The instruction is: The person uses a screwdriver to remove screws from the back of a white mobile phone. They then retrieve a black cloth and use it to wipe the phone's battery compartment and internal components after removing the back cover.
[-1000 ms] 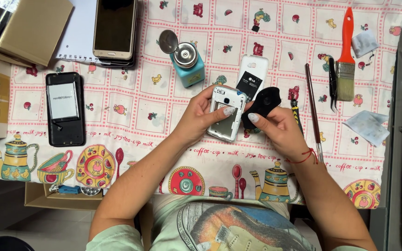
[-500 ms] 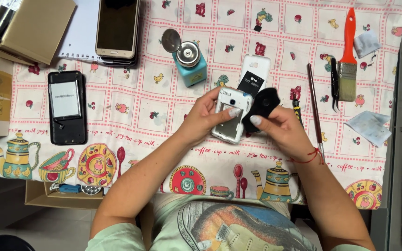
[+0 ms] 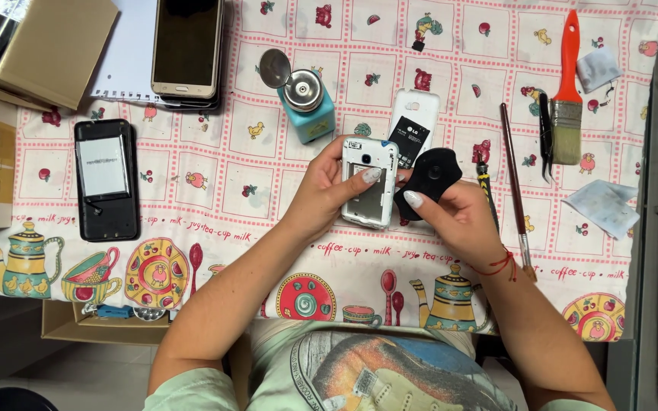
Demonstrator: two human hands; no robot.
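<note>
My left hand (image 3: 327, 190) gripped the white phone (image 3: 369, 183) above the patterned tablecloth (image 3: 268, 198), back open, thumb pressed into the empty shell. My right hand (image 3: 455, 213) pinched a black cover (image 3: 429, 176) just beside it, fingers curled. A white back cover with battery (image 3: 413, 125) lay behind.

Counter (image 3: 192, 198) w/ pink-check picture cloth, teapot border at front edge. Cardboard box (image 3: 78, 323) under front-left corner. Grey floor (image 3: 9, 358) below. Even, bright light.
</note>
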